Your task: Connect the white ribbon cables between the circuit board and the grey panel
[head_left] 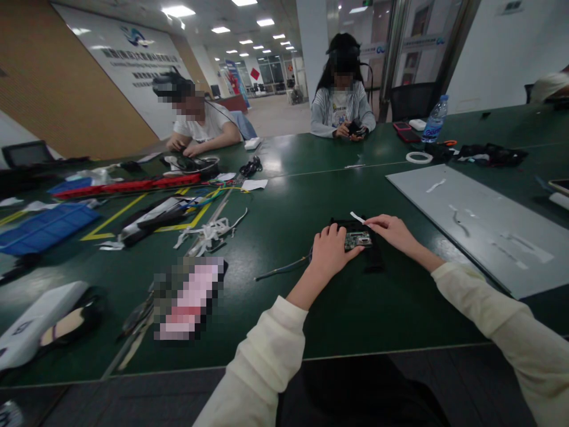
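A small green circuit board (358, 239) lies in a black casing (373, 255) on the dark green table (275, 201). My left hand (329, 252) rests curled on the board's left side, its thumb against the board. My right hand (391, 230) comes in from the right, with fingertips pinching a short strip of white tape (357, 217) at the casing's far edge. A thin grey cable (280, 270) trails out to the left from under my left hand.
A grey sheet (480, 222) with tape strips lies to the right. Left are white tape scraps (208, 232), blue trays (44, 228), a red strip (128, 186) and a white box (33, 323). Two people work across the table, near a water bottle (434, 120) and tape roll (419, 158).
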{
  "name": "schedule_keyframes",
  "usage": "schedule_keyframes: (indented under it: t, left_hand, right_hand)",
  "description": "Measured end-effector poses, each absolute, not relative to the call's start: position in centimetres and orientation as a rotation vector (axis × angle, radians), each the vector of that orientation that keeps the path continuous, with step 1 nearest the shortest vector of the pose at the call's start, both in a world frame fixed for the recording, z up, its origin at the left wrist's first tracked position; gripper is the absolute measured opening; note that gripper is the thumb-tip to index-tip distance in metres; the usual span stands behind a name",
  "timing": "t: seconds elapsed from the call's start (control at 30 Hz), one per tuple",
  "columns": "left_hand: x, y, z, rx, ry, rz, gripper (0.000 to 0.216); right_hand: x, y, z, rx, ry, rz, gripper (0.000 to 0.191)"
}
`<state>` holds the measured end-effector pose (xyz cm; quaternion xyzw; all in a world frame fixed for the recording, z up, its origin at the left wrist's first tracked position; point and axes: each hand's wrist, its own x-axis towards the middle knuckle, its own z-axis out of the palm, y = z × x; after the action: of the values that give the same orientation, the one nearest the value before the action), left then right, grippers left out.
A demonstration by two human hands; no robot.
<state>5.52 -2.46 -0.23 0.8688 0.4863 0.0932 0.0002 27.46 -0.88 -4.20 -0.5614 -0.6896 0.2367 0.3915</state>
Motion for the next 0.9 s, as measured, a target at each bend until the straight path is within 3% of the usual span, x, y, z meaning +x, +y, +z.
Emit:
schedule_keyframes:
  t: [0.9]
  left_hand:
    - [5.42,-2.41,-0.72,2.749,1.509,0.395,0.06]
  right_hand:
    - [26.77,-1.85,-3.61,-1.453,-1.941,0.445,0.032]
